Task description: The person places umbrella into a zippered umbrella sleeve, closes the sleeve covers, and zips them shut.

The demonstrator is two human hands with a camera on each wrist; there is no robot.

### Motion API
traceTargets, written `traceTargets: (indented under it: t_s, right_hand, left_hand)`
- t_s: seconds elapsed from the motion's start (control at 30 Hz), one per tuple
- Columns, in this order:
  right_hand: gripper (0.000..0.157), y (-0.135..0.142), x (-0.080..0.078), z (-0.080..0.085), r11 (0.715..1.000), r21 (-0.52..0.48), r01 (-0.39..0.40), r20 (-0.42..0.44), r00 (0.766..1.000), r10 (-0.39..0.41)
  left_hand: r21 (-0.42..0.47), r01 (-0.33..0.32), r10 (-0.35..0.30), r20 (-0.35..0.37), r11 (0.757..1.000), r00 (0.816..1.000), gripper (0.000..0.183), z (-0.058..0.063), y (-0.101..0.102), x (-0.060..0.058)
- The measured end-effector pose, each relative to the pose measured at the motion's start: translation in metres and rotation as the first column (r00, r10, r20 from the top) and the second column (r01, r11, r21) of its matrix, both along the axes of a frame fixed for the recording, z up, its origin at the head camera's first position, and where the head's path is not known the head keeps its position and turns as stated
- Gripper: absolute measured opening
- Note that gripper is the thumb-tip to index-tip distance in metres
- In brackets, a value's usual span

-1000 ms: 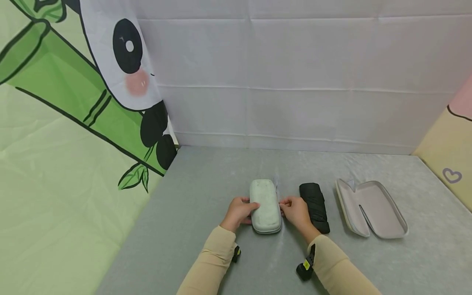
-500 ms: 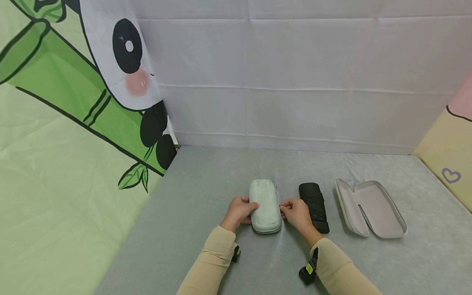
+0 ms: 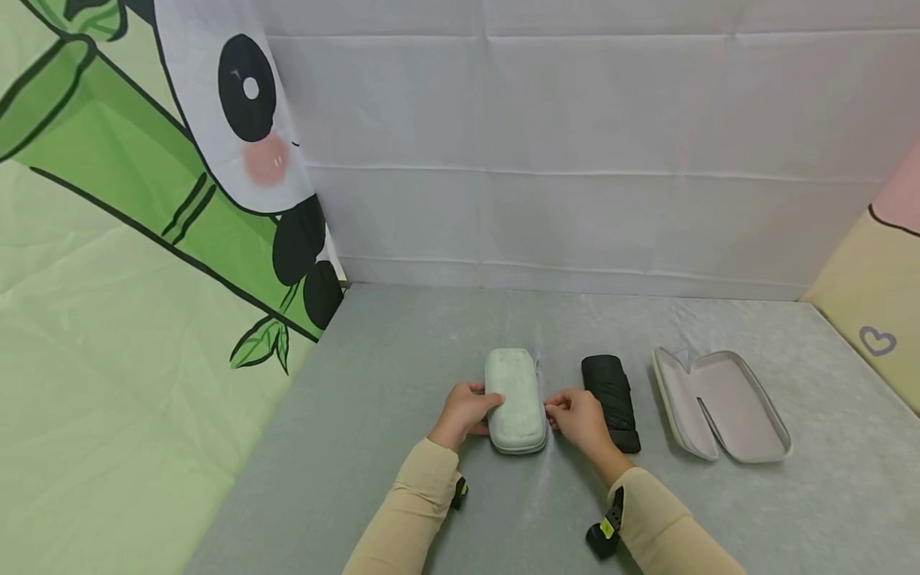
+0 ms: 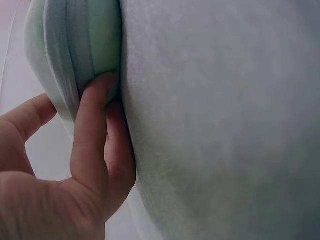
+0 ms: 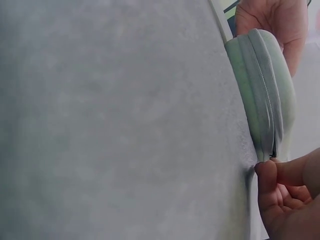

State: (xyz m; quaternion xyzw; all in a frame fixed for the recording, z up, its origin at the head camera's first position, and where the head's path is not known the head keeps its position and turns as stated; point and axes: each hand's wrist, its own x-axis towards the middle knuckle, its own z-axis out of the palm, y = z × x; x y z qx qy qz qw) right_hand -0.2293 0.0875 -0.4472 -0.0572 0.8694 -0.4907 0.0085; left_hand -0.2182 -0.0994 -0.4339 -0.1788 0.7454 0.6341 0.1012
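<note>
A pale green zippered case [image 3: 515, 399], closed over its top, lies lengthwise on the grey table. My left hand [image 3: 460, 415] grips its left side, thumb on the lid. In the left wrist view, fingers [image 4: 90, 135] press the case's side band below the seam. At the opposite side, my right hand [image 3: 580, 417] pinches something small between thumb and forefinger. The right wrist view places this pinch at the end of the zipper [image 5: 267, 95], beside a dark zipper slider [image 5: 273, 156]; the pull itself is mostly covered by the fingertips. The case's contents are hidden.
Just right of my right hand lies a black, wrinkled, rolled bundle [image 3: 611, 403]. Farther right, a shallow two-part case [image 3: 743, 407] lies spread open, its pale lining facing up. A white cloth wall [image 3: 575, 224] rises behind the table [image 3: 402, 335].
My right wrist has shifted slightly right and toward me, while its fingers stay at the case's right side. The left hand and the case hold nearly the same place.
</note>
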Motion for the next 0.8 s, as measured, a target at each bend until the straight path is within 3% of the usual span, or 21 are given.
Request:
traceTargets:
  t_s: [0.8]
  right_hand:
    - [0.008, 0.0009, 0.01, 0.0006, 0.999, 0.037, -0.018, -0.003, 1.0, 0.018]
  left_hand:
    - [-0.002, 0.005, -0.005, -0.002, 1.0, 1.0, 0.051, 0.002, -0.0017, 0.0021]
